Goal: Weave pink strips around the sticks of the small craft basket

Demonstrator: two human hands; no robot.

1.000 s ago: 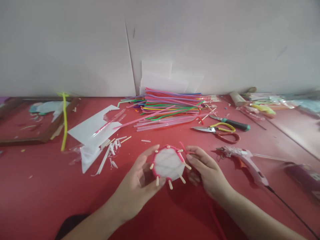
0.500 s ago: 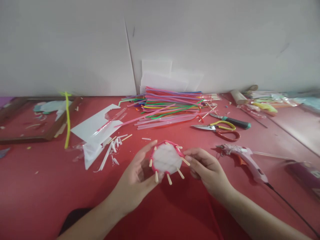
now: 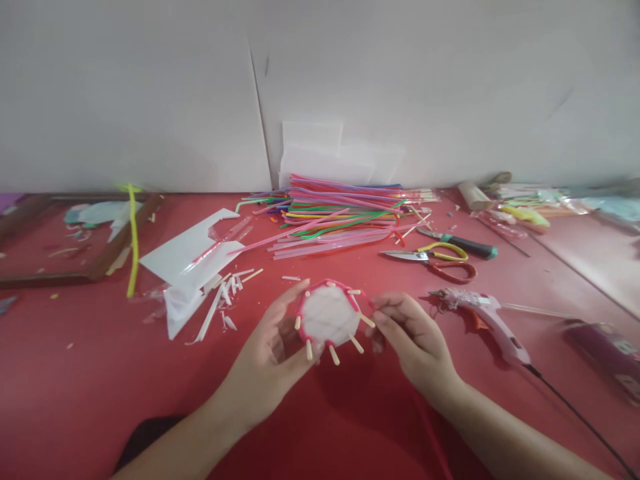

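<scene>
A small white disc [image 3: 327,318] rimmed with a pink straw, with several short wooden sticks poking out around it, is held up over the red table [image 3: 100,387]. My left hand [image 3: 273,353] grips it from the left, thumb under and fingers behind. My right hand [image 3: 410,337] pinches the pink straw at the disc's right edge; the straw's loose end trails down toward me.
A pile of coloured straws [image 3: 340,213] lies behind the disc. Scissors [image 3: 433,259] and a green-handled cutter [image 3: 463,245] lie right of it, a pink glue gun [image 3: 487,320] with its cord nearer right. White paper scraps [image 3: 190,267] and a wooden frame [image 3: 75,243] lie left.
The disc and both hands have drifted slightly left and up; my right fingers have closed tighter on the straw at the rim.
</scene>
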